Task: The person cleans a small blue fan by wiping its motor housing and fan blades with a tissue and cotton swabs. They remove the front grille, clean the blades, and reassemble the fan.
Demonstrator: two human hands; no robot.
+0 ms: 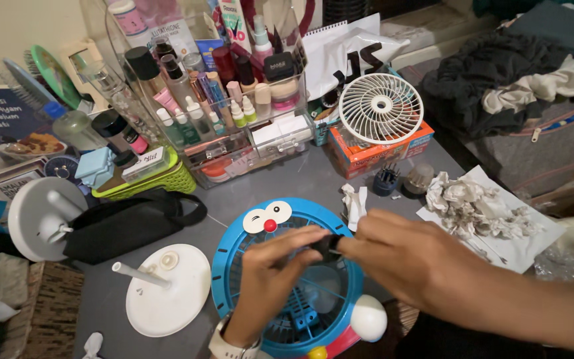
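Observation:
A blue round fan housing (234, 266) shaped like a cartoon cat face, with a white paw knob (369, 318), lies on the grey table in front of me. Both hands meet above its grille. My left hand (270, 276), a watch on its wrist, and my right hand (410, 259) pinch a small dark part (329, 246) between their fingertips over the middle of the grille.
A white round stand base with a peg (167, 289) lies to the left, another white base (38, 216) and a black pouch (124, 226) beyond it. Behind stand a clear cosmetics organiser (234, 100), a small white fan (380, 108) on an orange box, and crumpled tissues (473, 206) on paper.

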